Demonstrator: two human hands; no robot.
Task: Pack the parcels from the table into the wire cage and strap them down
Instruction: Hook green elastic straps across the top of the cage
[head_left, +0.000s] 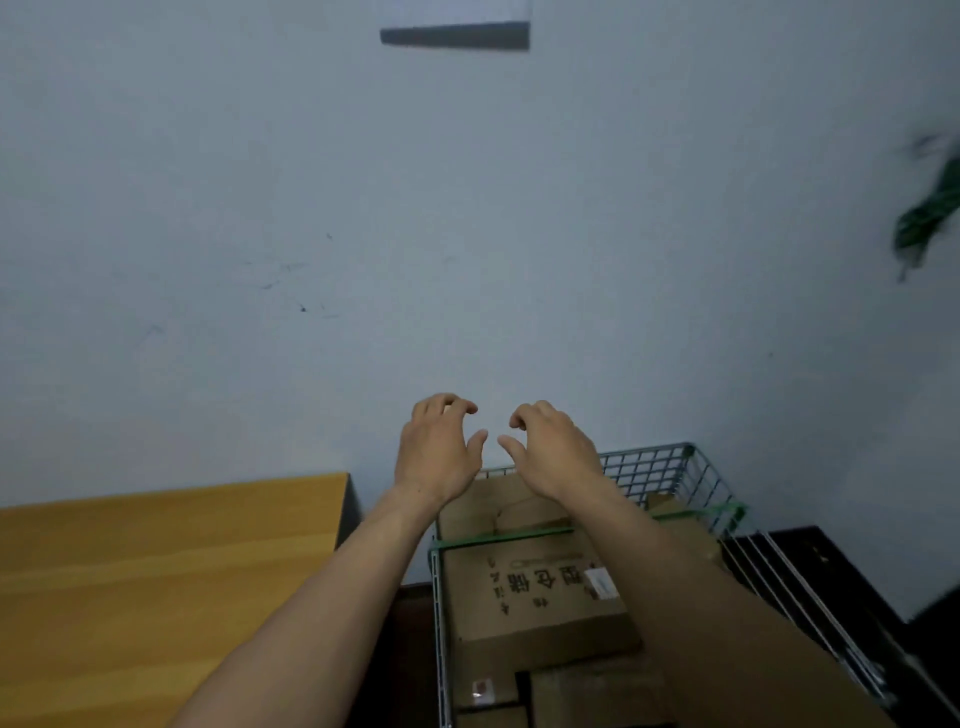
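A pale, scuffed wall (260, 208) fills most of the view. High at 12 o'clock a flat grey ledge (457, 36) juts from it. At 3 o'clock, against the frame edge, hangs a blurred green bundle (930, 218); what it is cannot be told.

At 6 o'clock from the frame's centre, both bare forearms reach up and forward. The left hand (439, 447) and right hand (553, 452) hover side by side before the wall, apart. Their fingers are loosely hooked, thumbs spread toward each other, and both are empty.

Below the hands, at 5 o'clock, stands the wire cage (675, 467), a thin-barred mesh of square cells with an open top. The right forearm crosses over it and hides part of it. Brown cardboard parcels (540, 597) sit inside, filling it nearly to the rim. The topmost has printed characters and a small white label. A green strap (498, 538) runs flat across the boxes from the cage's left edge to its right.

At 8 o'clock lies the smooth, yellow-brown wooden table (156, 571), its right edge just beside the cage with a narrow dark gap between. At 4 o'clock, a black surface (831, 561) carrying pale rods (779, 577) adjoins the cage's right side.
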